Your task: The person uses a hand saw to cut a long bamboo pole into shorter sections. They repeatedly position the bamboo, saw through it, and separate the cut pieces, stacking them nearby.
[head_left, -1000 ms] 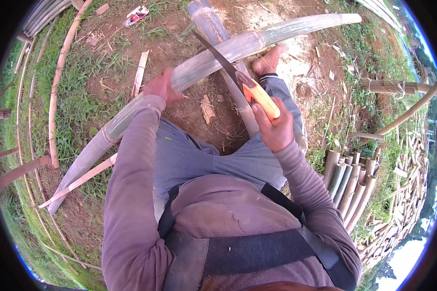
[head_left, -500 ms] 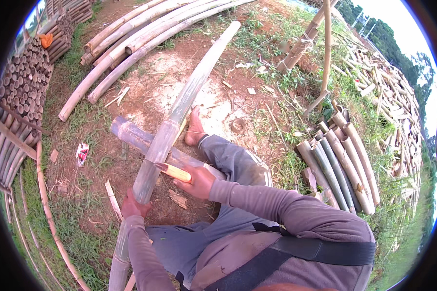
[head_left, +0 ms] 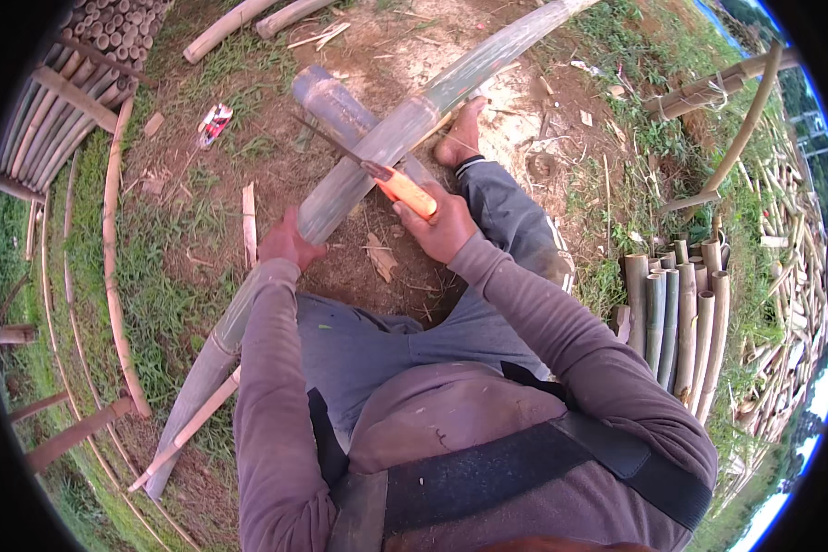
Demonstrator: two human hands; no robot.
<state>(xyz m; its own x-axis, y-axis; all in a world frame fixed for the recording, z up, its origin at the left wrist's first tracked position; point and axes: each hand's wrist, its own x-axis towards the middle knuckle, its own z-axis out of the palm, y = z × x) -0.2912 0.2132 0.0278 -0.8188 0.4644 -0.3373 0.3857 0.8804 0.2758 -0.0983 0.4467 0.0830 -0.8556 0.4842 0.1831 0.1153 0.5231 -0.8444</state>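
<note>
A long grey-green bamboo pole [head_left: 345,193] runs diagonally from the lower left to the upper right, resting across a darker, thick bamboo piece [head_left: 339,103]. My left hand [head_left: 290,241] is closed round the long pole, below the crossing. My right hand [head_left: 443,223] grips the orange handle [head_left: 405,191] of a handsaw. Its thin dark blade [head_left: 327,138], seen almost edge-on, reaches across the pole toward the upper left. I cannot tell whether its edge touches the bamboo. One bare foot [head_left: 460,133] is beside the pole near the crossing.
Cut bamboo lengths [head_left: 676,322] stand together at the right, with a heap of split pieces [head_left: 791,304] beyond. Stacked poles [head_left: 74,115] are at the far left. A wooden prop [head_left: 745,138] leans at the upper right. A bamboo splinter [head_left: 249,224] lies near my left hand.
The view has turned and shifted, so the scene sits differently in it. The saw blade now shows stretched across the pole; before, mostly the handle showed. Both hands keep their holds.
</note>
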